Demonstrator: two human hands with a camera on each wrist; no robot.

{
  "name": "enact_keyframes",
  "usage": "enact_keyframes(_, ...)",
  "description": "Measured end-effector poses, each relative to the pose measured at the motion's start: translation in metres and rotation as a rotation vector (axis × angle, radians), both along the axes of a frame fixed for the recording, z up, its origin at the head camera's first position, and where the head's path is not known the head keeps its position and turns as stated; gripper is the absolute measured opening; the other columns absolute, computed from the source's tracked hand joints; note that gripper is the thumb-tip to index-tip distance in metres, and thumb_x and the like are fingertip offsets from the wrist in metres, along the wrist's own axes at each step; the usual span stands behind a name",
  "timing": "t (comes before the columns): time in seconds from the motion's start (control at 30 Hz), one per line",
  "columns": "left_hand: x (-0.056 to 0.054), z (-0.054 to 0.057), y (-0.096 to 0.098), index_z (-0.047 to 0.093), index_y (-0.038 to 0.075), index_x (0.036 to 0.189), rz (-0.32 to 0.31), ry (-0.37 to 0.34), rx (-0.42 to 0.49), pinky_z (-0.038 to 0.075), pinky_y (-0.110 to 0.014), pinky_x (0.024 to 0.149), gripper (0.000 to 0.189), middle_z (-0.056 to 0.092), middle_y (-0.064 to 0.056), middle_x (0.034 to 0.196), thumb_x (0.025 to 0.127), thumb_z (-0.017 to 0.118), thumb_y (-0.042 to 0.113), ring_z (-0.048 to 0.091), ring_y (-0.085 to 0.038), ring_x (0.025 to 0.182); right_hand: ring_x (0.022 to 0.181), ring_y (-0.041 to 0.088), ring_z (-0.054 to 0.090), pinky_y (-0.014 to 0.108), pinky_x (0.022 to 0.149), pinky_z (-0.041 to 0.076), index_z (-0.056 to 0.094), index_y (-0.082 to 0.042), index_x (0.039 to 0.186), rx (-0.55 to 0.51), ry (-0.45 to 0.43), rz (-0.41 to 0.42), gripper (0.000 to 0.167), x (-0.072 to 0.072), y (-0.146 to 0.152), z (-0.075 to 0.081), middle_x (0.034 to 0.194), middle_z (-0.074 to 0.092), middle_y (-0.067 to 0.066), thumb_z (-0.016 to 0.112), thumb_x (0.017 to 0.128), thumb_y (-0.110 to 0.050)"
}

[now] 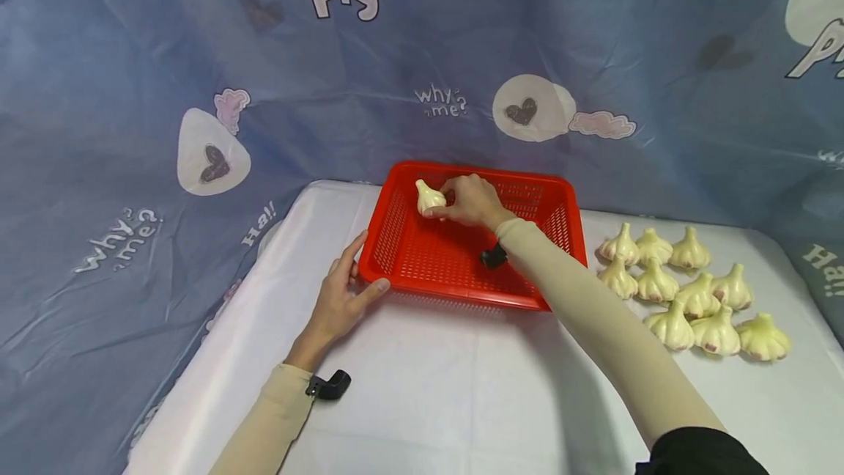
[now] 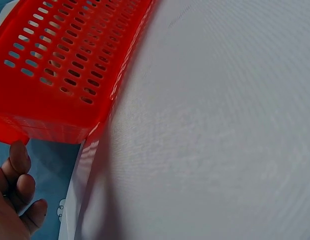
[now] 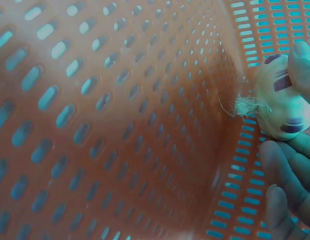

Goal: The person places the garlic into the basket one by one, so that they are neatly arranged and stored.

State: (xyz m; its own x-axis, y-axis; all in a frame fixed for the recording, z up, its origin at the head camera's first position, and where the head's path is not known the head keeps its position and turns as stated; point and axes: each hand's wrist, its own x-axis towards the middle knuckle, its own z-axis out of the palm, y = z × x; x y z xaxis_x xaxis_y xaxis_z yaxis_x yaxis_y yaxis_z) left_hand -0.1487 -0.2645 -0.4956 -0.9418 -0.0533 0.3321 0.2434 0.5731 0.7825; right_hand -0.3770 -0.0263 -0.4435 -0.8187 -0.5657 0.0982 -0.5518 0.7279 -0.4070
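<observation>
In the head view, my right hand (image 1: 473,200) reaches into the red plastic basket (image 1: 461,296) and holds a garlic bulb (image 1: 428,198) near its back left corner. Thumb and fingers lie on either side of this bulb (image 3: 282,100) in the right wrist view, its root tuft turned toward the basket wall. My left hand (image 1: 336,303) is at the basket's front left corner, thumb by the front rim and fingers stretched along the left side. From the left wrist, its fingertips (image 2: 19,156) show right at the rim, loosely bent.
Several garlic bulbs (image 1: 699,295) stand in rows on the white-covered table (image 1: 422,387), right of the basket. A blue printed cloth (image 1: 395,42) hangs behind the table and down its left side. A black wrist camera (image 1: 332,385) is strapped at the left cuff.
</observation>
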Motion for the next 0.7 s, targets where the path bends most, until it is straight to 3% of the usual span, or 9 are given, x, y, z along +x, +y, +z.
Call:
enact_keyframes(0.4,0.0,0.0,0.001,0.038,0.027,0.166,0.001,-0.005,-0.007,0.037,-0.034,0.073,0.091,0.049,-0.014,0.088,0.087,0.082,0.034,0.045,-0.026,0.086,0.079,0.02,0.065,0.039,0.071,0.053,0.083,-0.018,0.111,0.007,0.03,0.003,0.064,-0.004,-0.007,-0.005,0.092,0.078,-0.002,0.082,0.078,-0.073)
enact_keyframes(0.7,0.0,0.002,0.0,0.037,0.029,0.166,0.003,-0.009,-0.011,0.037,-0.034,0.073,0.091,0.05,-0.018,0.087,0.087,0.082,0.034,0.045,-0.025,0.085,0.086,0.023,0.069,0.043,0.077,0.057,0.083,-0.017,0.112,0.053,0.034,0.008,0.066,-0.005,-0.011,-0.009,0.097,0.078,-0.001,0.084,0.076,-0.073)
